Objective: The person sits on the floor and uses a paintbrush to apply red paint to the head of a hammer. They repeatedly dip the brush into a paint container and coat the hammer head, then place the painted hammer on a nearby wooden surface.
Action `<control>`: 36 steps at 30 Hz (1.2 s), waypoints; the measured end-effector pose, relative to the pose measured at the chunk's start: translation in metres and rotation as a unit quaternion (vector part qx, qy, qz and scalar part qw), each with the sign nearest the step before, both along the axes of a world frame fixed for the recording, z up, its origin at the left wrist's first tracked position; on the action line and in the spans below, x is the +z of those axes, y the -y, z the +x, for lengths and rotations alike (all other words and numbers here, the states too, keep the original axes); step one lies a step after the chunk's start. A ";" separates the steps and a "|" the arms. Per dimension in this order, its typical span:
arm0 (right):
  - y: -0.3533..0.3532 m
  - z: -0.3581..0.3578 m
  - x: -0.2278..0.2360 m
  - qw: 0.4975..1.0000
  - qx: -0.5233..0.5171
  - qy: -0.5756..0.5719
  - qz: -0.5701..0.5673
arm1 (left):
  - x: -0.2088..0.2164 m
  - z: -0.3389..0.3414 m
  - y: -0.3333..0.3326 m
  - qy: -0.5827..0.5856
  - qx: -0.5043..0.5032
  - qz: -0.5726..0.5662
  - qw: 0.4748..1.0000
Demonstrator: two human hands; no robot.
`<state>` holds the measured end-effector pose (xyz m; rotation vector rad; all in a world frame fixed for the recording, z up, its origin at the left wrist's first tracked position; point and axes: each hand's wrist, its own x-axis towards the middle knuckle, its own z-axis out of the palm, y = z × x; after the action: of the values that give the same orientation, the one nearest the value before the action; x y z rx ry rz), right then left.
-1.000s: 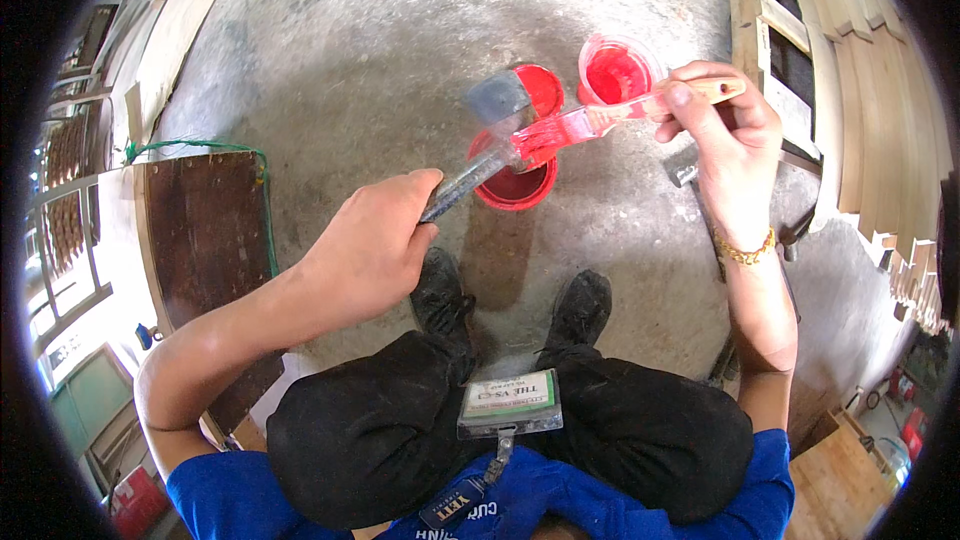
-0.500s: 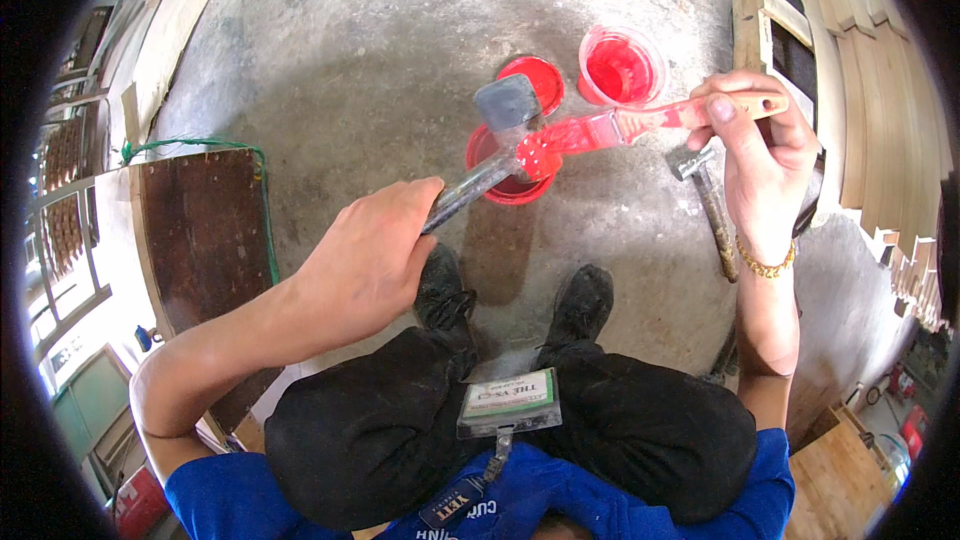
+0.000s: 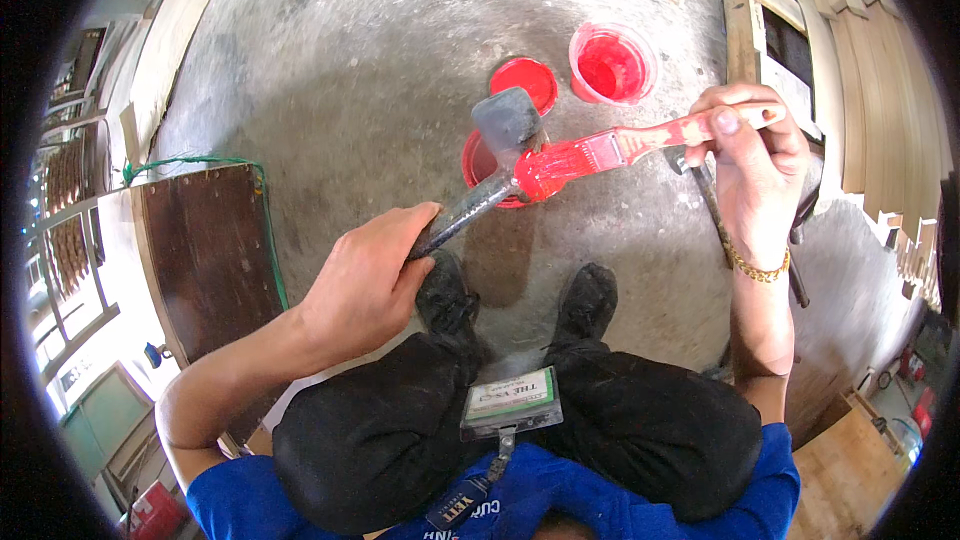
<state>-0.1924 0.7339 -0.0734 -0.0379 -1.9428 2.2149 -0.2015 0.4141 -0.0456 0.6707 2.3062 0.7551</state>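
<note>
My left hand [image 3: 368,268] is closed round the dark handle of a hammer [image 3: 508,122], held tilted up and away from me. One end of its head is a grey block; the other end is covered by red paint and the brush. My right hand [image 3: 750,155] pinches the handle of a flat paintbrush [image 3: 655,135] between thumb and fingers. The brush's red, wet bristles touch the hammer head near the handle. Right below them stands a red paint pot [image 3: 477,155], partly hidden by the hammer.
A round red lid [image 3: 524,83] and a clear plastic tub with red paint [image 3: 612,65] are on the concrete floor beyond. Another hammer [image 3: 712,205] lies beside my right wrist. A brown board [image 3: 205,250] stands at left; stacked timber [image 3: 880,90] lines the right.
The bristles have shifted slightly left along the hammer head, and the brush handle is lower. My left hand and the hammer have moved a little left and nearer to me.
</note>
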 end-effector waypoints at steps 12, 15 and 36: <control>-0.011 0.007 -0.002 0.997 -0.016 -0.032 -0.062 | -0.017 0.012 0.006 -0.038 0.031 0.077 0.996; -0.008 0.007 -0.006 0.995 -0.031 -0.012 -0.089 | -0.021 0.013 0.007 -0.045 0.032 0.082 0.995; -0.021 -0.002 0.005 0.992 -0.064 -0.016 -0.110 | -0.034 0.018 0.008 -0.078 0.035 0.168 0.982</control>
<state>-0.1948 0.7554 -0.0681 -0.1521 -1.6230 2.3165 -0.1831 0.4063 -0.0800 0.8245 2.3747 1.1810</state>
